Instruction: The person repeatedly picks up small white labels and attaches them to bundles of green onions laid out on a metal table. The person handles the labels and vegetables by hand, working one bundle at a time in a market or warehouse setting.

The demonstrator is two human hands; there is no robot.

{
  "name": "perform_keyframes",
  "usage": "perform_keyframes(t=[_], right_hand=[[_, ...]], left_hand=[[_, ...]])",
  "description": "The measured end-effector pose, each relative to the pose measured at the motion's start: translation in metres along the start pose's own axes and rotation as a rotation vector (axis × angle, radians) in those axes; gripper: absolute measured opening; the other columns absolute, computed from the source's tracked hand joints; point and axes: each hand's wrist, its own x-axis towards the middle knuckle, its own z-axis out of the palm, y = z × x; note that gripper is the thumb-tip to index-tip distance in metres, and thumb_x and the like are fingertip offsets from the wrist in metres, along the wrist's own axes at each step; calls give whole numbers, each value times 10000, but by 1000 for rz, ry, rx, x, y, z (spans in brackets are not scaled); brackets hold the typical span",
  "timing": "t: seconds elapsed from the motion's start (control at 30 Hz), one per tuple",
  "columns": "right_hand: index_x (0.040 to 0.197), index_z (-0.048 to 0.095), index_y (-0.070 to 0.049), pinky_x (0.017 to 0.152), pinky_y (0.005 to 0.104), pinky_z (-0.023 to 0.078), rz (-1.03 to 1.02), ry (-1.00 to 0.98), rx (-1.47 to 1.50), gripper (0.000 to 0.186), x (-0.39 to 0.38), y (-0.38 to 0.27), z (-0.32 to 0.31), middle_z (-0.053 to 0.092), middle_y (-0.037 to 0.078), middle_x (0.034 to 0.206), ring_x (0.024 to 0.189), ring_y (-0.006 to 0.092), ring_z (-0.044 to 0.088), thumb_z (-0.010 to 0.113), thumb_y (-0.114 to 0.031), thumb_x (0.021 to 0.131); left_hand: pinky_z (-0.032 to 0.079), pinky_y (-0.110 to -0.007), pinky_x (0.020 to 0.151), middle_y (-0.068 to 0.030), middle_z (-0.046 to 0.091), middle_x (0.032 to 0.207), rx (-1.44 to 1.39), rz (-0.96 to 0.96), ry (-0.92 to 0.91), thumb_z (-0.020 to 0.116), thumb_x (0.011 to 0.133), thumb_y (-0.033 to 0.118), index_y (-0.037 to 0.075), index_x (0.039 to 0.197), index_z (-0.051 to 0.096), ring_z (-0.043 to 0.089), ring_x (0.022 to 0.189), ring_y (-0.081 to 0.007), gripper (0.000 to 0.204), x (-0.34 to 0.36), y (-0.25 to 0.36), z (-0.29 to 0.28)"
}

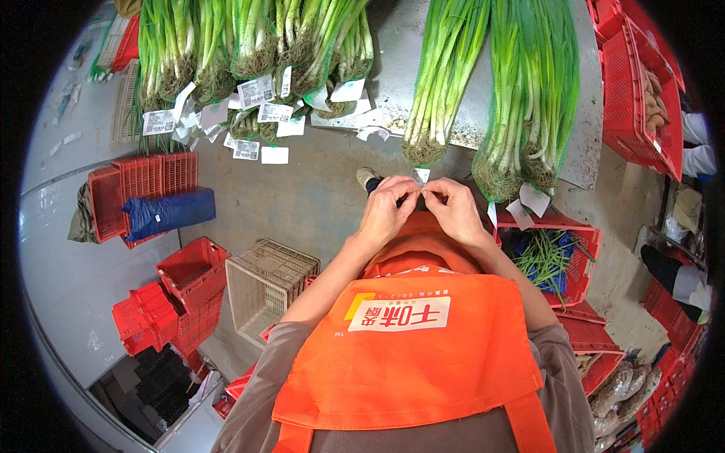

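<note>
My left hand (387,208) and my right hand (453,211) meet with pinched fingertips just below a netted bundle of green onions (442,83) with a small white tag (421,176); what they pinch is too small to make out. The bundle lies with its roots at the near edge of a metal table (585,162). To its right, two more netted bundles (513,98) carry tags at the root ends. Several tagged bundles (249,49) lie at the upper left. An orange apron (408,362) covers my front.
Red crates (192,294), a blue rolled item (166,211) and a pale crate (260,287) stand at left. At right are a red crate with loose green stalks (547,260), another crate with brown produce (638,98) and parts of other people's legs (672,279).
</note>
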Motion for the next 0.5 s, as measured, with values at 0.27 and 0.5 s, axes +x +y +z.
perform_keyframes(t=[0.27,0.5], right_hand=[[872,632,7,612,307,462,18,-9,9,161,0,-3,0,625,135,778,650,213,595,609,-103,756],[866,634,8,610,313,466,11,-1,-17,161,0,-6,-2,634,136,768,646,220,606,612,-108,756]], left_hand=[[471,-306,728,-112,616,901,-17,-9,5,621,764,15,-18,874,619,595,818,-244,114,-1,-2,0],[472,-310,726,-112,615,899,-13,-6,13,629,766,26,-19,865,620,596,816,-242,110,-1,0,0]])
